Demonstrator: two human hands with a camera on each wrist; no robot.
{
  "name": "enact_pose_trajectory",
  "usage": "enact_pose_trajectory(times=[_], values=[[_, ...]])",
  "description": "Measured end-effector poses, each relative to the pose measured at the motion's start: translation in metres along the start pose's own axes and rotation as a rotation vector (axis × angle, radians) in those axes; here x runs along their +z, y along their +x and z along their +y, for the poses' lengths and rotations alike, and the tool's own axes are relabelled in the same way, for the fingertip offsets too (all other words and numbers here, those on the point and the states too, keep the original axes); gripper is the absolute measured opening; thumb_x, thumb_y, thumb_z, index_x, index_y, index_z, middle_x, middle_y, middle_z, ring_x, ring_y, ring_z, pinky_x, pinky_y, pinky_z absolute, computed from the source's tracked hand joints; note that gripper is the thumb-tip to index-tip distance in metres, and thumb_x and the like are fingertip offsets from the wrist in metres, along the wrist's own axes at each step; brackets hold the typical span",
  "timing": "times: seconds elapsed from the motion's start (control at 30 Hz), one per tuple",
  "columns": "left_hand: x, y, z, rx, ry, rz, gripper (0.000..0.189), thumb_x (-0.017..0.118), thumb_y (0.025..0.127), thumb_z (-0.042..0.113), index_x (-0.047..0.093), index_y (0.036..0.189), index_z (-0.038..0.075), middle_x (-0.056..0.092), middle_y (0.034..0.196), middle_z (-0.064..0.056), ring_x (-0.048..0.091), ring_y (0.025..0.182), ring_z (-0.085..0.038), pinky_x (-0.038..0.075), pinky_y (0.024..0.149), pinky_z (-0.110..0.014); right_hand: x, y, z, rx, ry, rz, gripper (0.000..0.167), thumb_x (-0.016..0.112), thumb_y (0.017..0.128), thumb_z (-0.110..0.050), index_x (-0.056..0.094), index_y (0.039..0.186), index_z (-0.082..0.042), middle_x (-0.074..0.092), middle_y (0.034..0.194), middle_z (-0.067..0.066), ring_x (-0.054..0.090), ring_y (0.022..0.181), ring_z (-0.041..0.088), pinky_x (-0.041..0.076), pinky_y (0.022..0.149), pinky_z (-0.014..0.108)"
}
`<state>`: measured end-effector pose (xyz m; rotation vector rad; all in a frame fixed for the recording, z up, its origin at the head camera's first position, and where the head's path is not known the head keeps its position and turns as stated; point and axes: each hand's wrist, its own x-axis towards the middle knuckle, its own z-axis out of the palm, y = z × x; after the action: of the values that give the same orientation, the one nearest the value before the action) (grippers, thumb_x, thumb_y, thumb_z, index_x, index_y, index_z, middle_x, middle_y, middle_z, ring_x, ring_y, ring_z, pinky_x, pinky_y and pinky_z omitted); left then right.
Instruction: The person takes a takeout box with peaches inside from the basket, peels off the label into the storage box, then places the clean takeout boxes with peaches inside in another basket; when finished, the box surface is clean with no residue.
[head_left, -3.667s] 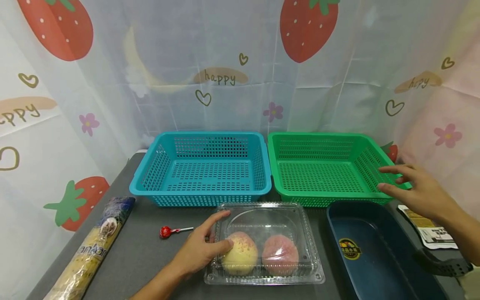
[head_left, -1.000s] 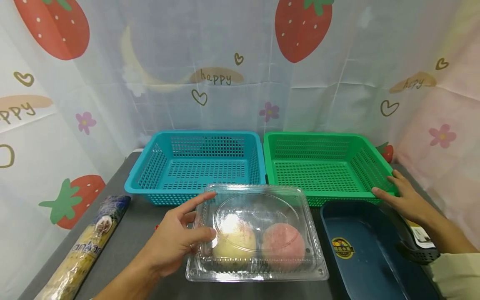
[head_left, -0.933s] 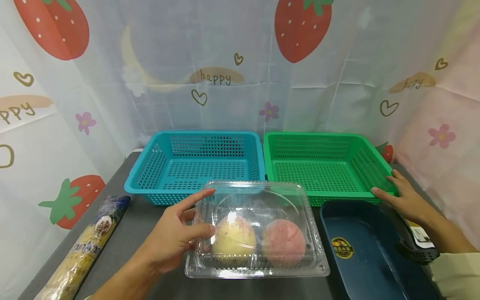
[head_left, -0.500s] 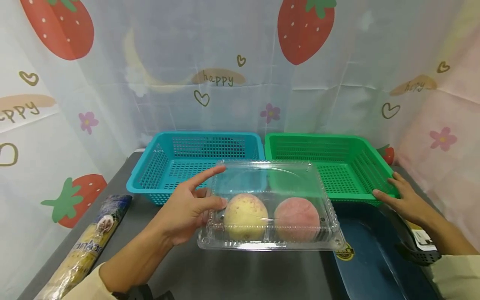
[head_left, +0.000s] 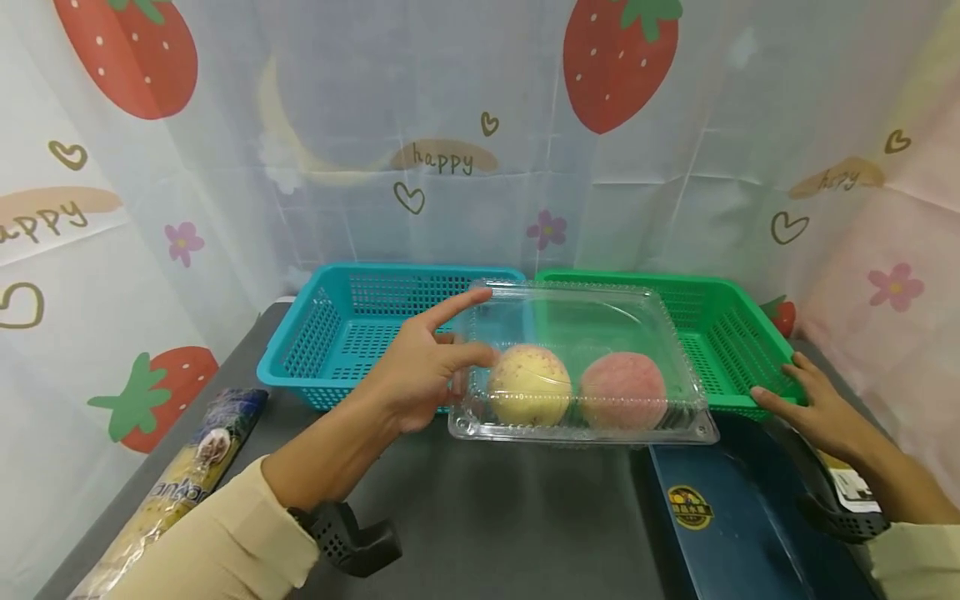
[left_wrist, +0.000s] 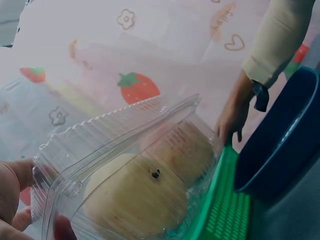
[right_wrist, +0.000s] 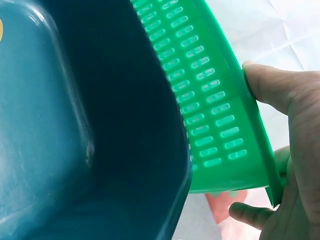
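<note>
My left hand [head_left: 420, 367] grips the left side of a clear plastic clamshell box [head_left: 581, 312], thumb on the lid and index finger stretched along its top edge. Inside sit two round fruits, a speckled yellow one [head_left: 529, 386] and a pink one [head_left: 623, 390]. The box is held above the table, overlapping the front of the green basket [head_left: 742, 342] in the head view. At that basket's front right corner, my right hand [head_left: 825, 417] holds the rim; the right wrist view shows the thumb [right_wrist: 272, 85] on one side and fingers around the corner.
Left of the green basket stands a blue basket [head_left: 322, 333]. A dark blue tub [head_left: 735, 533] lies at front right, with a packet [head_left: 855, 487] partly hidden under the right wrist. A long bag of noodles [head_left: 180, 483] lies along the left. Behind hangs a printed curtain [head_left: 337, 100].
My left hand has taken hold of the clamshell box, lifted it off the table and carried it forward and right toward the green basket. My right hand has come down onto that basket's corner.
</note>
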<state>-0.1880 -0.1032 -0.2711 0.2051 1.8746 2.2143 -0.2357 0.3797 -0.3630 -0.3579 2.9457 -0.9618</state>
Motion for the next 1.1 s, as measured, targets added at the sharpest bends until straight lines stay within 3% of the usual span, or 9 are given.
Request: enact_pose_trajectory(times=[0.2,0.4,0.47,0.6,0.7,0.77,0.87,0.97,1.1], values=[[0.017,0.021,0.007,-0.022,0.006,0.011,0.067,0.072,0.08,-0.001,0.057,0.132,0.038,0.04,0.073,-0.007,0.03,0.042,-0.017,0.029,0.043,-0.031,-0.001,-0.001,0.002,-0.008,0.008,0.0,0.079,0.044,0.101,-0.034,0.007,0.141,0.024,-0.014,0.148,0.039,-0.009,0.133,0.059,0.005,0.095,0.077],[0.034,0.04,0.006,-0.034,0.007,0.01,0.067,0.072,0.081,-0.002,0.056,0.134,0.038,0.046,0.092,-0.009,0.019,0.042,-0.015,0.026,0.042,-0.031,0.0,-0.001,0.002,-0.016,0.009,0.01,0.08,0.045,0.1,-0.034,0.009,0.14,0.024,-0.012,0.148,0.04,-0.008,0.133,0.059,0.004,0.096,0.076],[0.04,0.047,0.005,-0.036,0.006,0.009,0.067,0.072,0.081,-0.001,0.056,0.133,0.038,0.049,0.09,-0.012,0.019,0.042,-0.015,0.024,0.042,-0.031,0.001,-0.002,0.002,-0.019,0.012,0.012,0.08,0.046,0.1,-0.033,0.009,0.14,0.025,-0.011,0.148,0.04,-0.008,0.133,0.059,0.003,0.096,0.076],[0.053,0.063,0.001,-0.043,0.003,0.014,0.067,0.072,0.082,0.001,0.056,0.134,0.039,0.055,0.114,-0.013,0.022,0.042,-0.016,0.027,0.04,-0.033,0.0,-0.003,0.003,-0.017,-0.001,0.017,0.08,0.047,0.1,-0.034,0.01,0.14,0.025,-0.01,0.148,0.04,-0.006,0.133,0.06,0.005,0.095,0.077],[0.061,0.075,-0.005,-0.06,0.01,0.016,0.066,0.073,0.082,0.003,0.056,0.134,0.041,0.049,0.128,-0.015,0.024,0.043,-0.016,0.03,0.039,-0.034,-0.001,-0.004,0.005,-0.004,-0.012,0.01,0.082,0.047,0.099,-0.036,0.009,0.14,0.024,-0.011,0.148,0.04,-0.006,0.132,0.061,0.005,0.094,0.077],[0.064,0.084,-0.01,-0.071,0.018,0.014,0.066,0.073,0.082,0.003,0.055,0.134,0.041,0.053,0.122,-0.016,0.023,0.043,-0.016,0.031,0.038,-0.034,-0.001,-0.004,0.005,0.003,-0.014,0.007,0.083,0.047,0.099,-0.037,0.008,0.141,0.024,-0.011,0.148,0.039,-0.005,0.132,0.061,0.005,0.094,0.078],[0.068,0.098,-0.017,-0.076,0.034,0.015,0.066,0.073,0.083,0.006,0.054,0.135,0.042,0.058,0.1,-0.012,0.022,0.043,-0.016,0.031,0.037,-0.033,-0.001,-0.003,0.004,0.009,-0.008,0.004,0.083,0.047,0.099,-0.037,0.008,0.141,0.023,-0.012,0.148,0.039,-0.006,0.131,0.062,0.005,0.094,0.078],[0.071,0.111,-0.023,-0.073,0.029,0.023,0.065,0.073,0.084,0.007,0.054,0.134,0.044,0.049,0.072,-0.004,0.022,0.043,-0.016,0.031,0.038,-0.034,-0.002,-0.002,0.001,0.011,0.004,-0.003,0.084,0.047,0.099,-0.037,0.006,0.142,0.022,-0.015,0.149,0.037,-0.008,0.132,0.061,0.006,0.093,0.078],[0.076,0.126,-0.032,-0.06,0.037,0.048,0.064,0.073,0.084,0.007,0.054,0.133,0.044,0.05,0.072,-0.003,0.022,0.041,-0.015,0.028,0.038,-0.035,-0.002,-0.001,0.001,0.005,0.007,-0.016,0.083,0.048,0.1,-0.035,0.004,0.143,0.021,-0.017,0.15,0.035,-0.01,0.133,0.059,0.006,0.093,0.078]])
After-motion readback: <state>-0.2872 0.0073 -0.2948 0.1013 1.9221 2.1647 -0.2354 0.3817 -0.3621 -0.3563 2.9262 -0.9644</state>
